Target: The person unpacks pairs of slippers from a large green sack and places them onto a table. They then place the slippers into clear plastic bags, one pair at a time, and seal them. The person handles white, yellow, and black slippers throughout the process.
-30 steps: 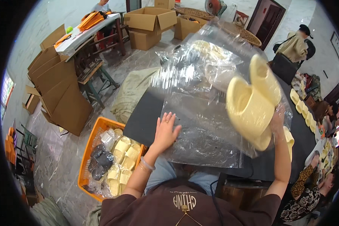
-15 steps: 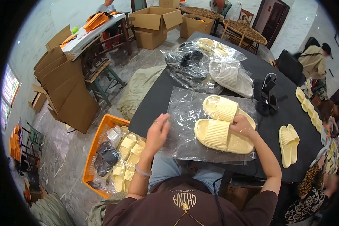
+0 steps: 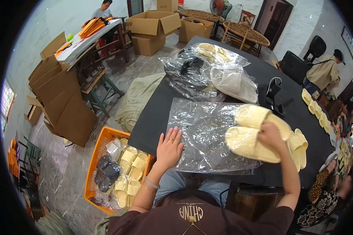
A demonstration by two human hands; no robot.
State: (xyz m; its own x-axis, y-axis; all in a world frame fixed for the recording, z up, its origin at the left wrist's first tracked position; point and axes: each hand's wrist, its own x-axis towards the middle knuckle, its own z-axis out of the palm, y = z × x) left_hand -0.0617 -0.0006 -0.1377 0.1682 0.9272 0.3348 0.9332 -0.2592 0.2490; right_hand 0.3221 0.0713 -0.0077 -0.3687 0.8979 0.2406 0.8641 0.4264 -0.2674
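Yellow slippers (image 3: pixel 245 138) — in right grip (image 3: pixel 270 135).

Top: dark brown short-sleeved T-shirt (image 3: pixel 164 213), both sleeves ending above the elbow. Chest print: pale cream block lettering (image 3: pixel 191 212), large characters with a smaller line on the waist side. Neck: thin gold-coloured necklace with squarish gold-coloured pendant (image 3: pixel 191 219). Left hand (image 3: pixel 169 150): small gold-coloured finger ring (image 3: pixel 172 140). Left wrist: pale greyish smooth bangle (image 3: pixel 151 183), thin gold-coloured bracelet next to it. Legs: light blue denim trousers (image 3: pixel 171 181). Thin black cable (image 3: pixel 226 209) loops over shirt, wearer's right side.
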